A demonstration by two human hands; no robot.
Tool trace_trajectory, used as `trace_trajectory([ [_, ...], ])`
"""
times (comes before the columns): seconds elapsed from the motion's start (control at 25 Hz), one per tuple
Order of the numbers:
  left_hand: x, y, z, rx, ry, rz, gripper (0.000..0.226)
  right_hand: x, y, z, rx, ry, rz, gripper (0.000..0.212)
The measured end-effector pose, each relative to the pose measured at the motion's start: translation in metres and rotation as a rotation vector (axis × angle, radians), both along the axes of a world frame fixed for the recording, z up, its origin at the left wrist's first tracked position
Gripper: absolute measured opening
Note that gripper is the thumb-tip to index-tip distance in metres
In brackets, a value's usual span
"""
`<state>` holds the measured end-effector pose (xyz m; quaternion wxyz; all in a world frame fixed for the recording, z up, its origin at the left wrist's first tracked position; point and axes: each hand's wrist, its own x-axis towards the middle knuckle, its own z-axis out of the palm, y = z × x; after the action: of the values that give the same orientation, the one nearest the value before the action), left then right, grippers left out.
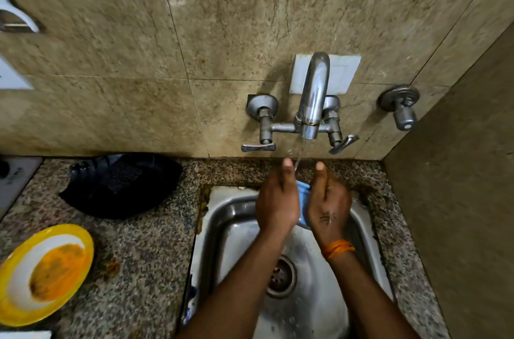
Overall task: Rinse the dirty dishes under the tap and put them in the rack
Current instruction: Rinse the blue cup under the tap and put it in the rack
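A light blue dish (303,201) is held up on its edge between two hands, over the shiny steel sink (222,230). Only a strip of it shows, so its shape is hard to tell. The left hand (276,201) and the right hand (328,206) press on it from each side with fingers mostly straight and pointing up at the wall. A thin stream of water falls from the silver metal tap (313,99) onto the top of the dish, between the fingertips. The right wrist wears an orange thread band (337,249). On the speckled stone counter (144,249) to the left sits a round yellow plate (44,273) with orange food stains. Behind it lies a black pan (122,185), near the wall.
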<state>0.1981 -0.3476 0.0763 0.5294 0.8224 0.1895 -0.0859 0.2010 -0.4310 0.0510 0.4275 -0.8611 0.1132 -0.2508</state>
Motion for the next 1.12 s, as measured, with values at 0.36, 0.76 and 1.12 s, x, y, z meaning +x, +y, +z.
trace_trajectory([
  [0.36,0.026,0.056,-0.015,-0.702,0.173,-0.106,0.053,0.008,-0.018,0.005,1.261,0.379,0.065,0.049],
  [0.76,-0.006,0.094,-0.053,-0.948,0.023,0.037,0.025,0.023,-0.008,-0.007,0.987,0.597,0.028,0.036],
  [1.12,-0.001,0.088,-0.055,-0.724,-0.019,0.067,0.021,-0.037,0.021,-0.039,-0.756,-0.117,0.666,0.047],
])
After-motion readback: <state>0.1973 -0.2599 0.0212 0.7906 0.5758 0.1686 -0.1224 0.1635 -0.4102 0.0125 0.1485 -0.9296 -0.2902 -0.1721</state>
